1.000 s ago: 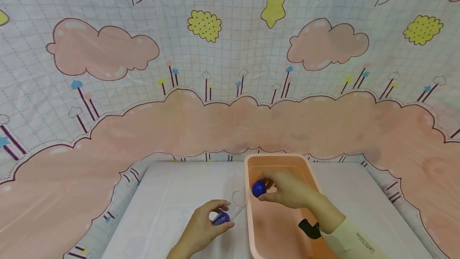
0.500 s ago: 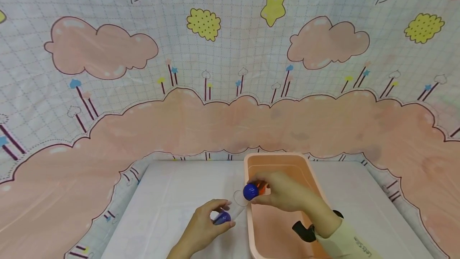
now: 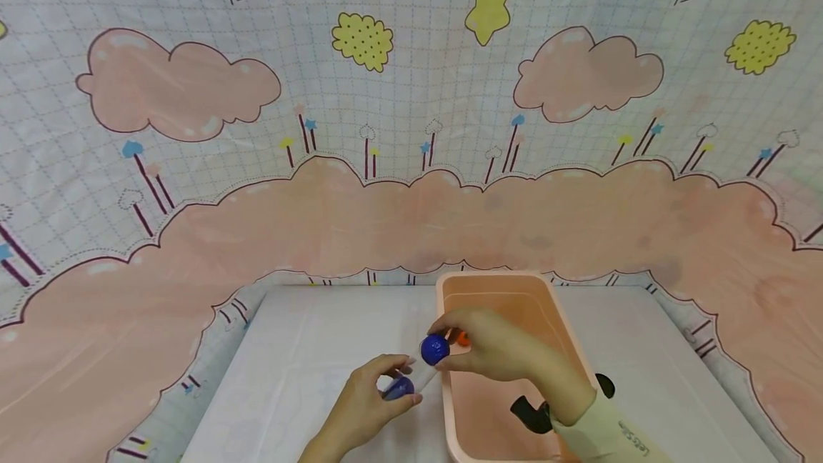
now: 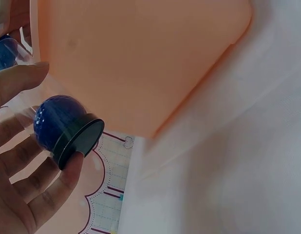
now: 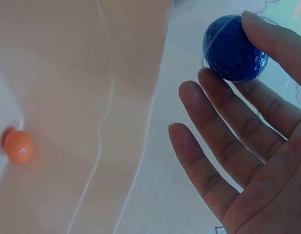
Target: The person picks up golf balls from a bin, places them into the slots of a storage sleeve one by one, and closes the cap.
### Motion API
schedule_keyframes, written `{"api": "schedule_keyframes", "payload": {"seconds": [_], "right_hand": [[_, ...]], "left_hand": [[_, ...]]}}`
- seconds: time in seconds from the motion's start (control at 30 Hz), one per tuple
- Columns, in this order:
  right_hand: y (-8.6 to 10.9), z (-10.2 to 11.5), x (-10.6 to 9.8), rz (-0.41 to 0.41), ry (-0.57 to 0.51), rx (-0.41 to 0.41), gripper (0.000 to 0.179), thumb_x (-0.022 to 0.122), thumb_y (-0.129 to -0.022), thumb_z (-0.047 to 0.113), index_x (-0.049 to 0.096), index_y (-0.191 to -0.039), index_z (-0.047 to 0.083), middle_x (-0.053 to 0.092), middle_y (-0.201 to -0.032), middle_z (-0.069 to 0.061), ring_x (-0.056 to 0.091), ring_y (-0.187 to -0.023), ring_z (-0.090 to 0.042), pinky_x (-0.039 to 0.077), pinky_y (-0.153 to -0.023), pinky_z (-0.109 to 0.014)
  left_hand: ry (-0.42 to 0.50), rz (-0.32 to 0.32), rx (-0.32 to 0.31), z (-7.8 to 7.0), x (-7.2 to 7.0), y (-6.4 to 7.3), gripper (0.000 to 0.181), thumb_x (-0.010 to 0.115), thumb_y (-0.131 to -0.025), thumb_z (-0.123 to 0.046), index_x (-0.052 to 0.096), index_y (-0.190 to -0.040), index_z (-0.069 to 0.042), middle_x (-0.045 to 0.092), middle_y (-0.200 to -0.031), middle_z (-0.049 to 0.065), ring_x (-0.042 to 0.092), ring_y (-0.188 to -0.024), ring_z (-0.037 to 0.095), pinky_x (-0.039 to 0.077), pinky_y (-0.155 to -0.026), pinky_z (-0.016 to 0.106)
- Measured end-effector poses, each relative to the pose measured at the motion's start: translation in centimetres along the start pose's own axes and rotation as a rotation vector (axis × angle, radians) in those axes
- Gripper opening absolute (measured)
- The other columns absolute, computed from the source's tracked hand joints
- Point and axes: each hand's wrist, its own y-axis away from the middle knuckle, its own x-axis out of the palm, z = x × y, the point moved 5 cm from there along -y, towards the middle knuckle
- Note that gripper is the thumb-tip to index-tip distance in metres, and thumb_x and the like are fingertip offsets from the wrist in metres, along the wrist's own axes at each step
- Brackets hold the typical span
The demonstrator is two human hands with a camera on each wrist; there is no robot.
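Observation:
My left hand (image 3: 360,402) holds a clear tube (image 3: 426,377) tilted up toward the right, beside the peach basin. Inside its lower end sits a blue dimpled ball (image 4: 58,119), like a golf ball, above a black end cap (image 4: 84,139). My right hand (image 3: 491,345) pinches a second blue golf ball (image 3: 434,350) between thumb and fingers at the tube's upper mouth. In the right wrist view, the held ball (image 5: 233,48) overlaps the tube's rim; whether it has entered the tube cannot be told. The other fingers are spread apart from the ball.
The peach basin (image 3: 449,406) stands on the white tabletop (image 3: 308,334), below my right forearm. An orange ball (image 5: 19,146) lies inside it. Black parts (image 3: 532,416) show at the right wrist. A cloud-patterned curtain (image 3: 411,220) surrounds the table's back and sides.
My right hand has carried its blue golf ball leftward from over the basin to the tube's mouth. The orange ball has come into view behind it. The left hand has barely moved.

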Motion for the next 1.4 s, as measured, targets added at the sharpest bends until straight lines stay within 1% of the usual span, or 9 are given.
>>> {"api": "schedule_keyframes", "payload": {"seconds": [0.13,0.33,0.43,0.67,0.93,1.07,1.17,1.23,1.4], "right_hand": [[-0.10,0.14,0.20,0.009,0.011,0.008,0.040,0.083,-0.089,0.034,0.071,-0.123,0.019,0.069,-0.111,0.011,0.065,-0.103,-0.012,0.056,-0.087,-0.026],[-0.11,0.32,0.24,0.014,0.009,0.001,0.040,0.083,-0.089,0.035,0.071,-0.123,0.017,0.069,-0.113,0.008,0.065,-0.104,-0.015,0.057,-0.087,-0.030],[-0.07,0.41,0.23,0.015,0.014,-0.002,0.040,0.083,-0.089,0.035,0.071,-0.123,0.017,0.069,-0.113,0.008,0.065,-0.104,-0.014,0.056,-0.087,-0.029],[0.03,0.44,0.28,0.021,0.014,0.004,0.040,0.083,-0.089,0.035,0.071,-0.123,0.018,0.069,-0.114,0.008,0.065,-0.104,-0.012,0.057,-0.088,-0.028],[0.10,0.56,0.27,0.023,0.021,-0.019,0.040,0.083,-0.089,0.035,0.071,-0.123,0.016,0.069,-0.113,0.008,0.066,-0.104,-0.014,0.057,-0.088,-0.029],[0.14,0.58,0.30,0.025,0.026,-0.024,0.040,0.082,-0.090,0.035,0.071,-0.123,0.016,0.068,-0.113,0.007,0.066,-0.104,-0.014,0.058,-0.088,-0.031],[0.13,0.61,0.32,0.023,0.030,-0.036,0.040,0.082,-0.090,0.035,0.071,-0.124,0.017,0.068,-0.113,0.007,0.065,-0.104,-0.014,0.057,-0.088,-0.029],[0.13,0.63,0.33,0.021,0.036,-0.046,0.040,0.082,-0.090,0.035,0.071,-0.124,0.017,0.068,-0.113,0.007,0.065,-0.103,-0.013,0.056,-0.088,-0.026],[0.22,0.69,0.35,0.018,0.038,-0.072,0.040,0.081,-0.091,0.036,0.071,-0.125,0.017,0.069,-0.113,0.006,0.065,-0.102,-0.011,0.056,-0.088,-0.027]], "left_hand": [[0.011,0.004,0.000,-0.21,-0.01,0.07,0.052,0.085,-0.084,-0.044,0.068,-0.128,-0.022,0.072,-0.119,0.001,0.067,-0.108,0.017,0.059,-0.076,0.023],[0.008,0.001,0.012,-0.62,-0.15,0.12,0.056,0.084,-0.085,-0.044,0.067,-0.130,-0.016,0.072,-0.120,0.001,0.067,-0.109,0.020,0.060,-0.076,0.023],[0.009,-0.001,0.009,-0.72,-0.15,0.17,0.056,0.085,-0.085,-0.044,0.067,-0.130,-0.016,0.072,-0.120,0.000,0.067,-0.108,0.019,0.059,-0.076,0.022],[0.015,0.002,0.011,-0.85,-0.07,0.30,0.055,0.085,-0.085,-0.045,0.067,-0.129,-0.017,0.072,-0.121,0.006,0.067,-0.109,0.020,0.059,-0.076,0.022],[0.001,-0.010,0.001,-0.93,-0.05,0.46,0.054,0.085,-0.084,-0.046,0.067,-0.128,-0.021,0.072,-0.120,0.000,0.067,-0.110,0.020,0.060,-0.078,0.023],[-0.001,-0.018,0.001,-1.00,-0.04,0.50,0.051,0.085,-0.084,-0.043,0.068,-0.128,-0.022,0.072,-0.120,0.000,0.067,-0.111,0.021,0.060,-0.078,0.023],[-0.004,-0.025,-0.002,-1.00,-0.04,0.58,0.051,0.086,-0.084,-0.042,0.068,-0.127,-0.021,0.073,-0.120,0.001,0.067,-0.110,0.019,0.059,-0.078,0.022],[-0.006,-0.029,-0.004,-0.99,-0.04,0.60,0.053,0.086,-0.084,-0.043,0.068,-0.128,-0.020,0.073,-0.120,0.001,0.067,-0.110,0.019,0.059,-0.078,0.022],[-0.015,-0.038,-0.004,-1.00,-0.08,0.61,0.055,0.086,-0.083,-0.046,0.068,-0.128,-0.020,0.073,-0.118,-0.001,0.067,-0.109,0.019,0.060,-0.078,0.023]]}}
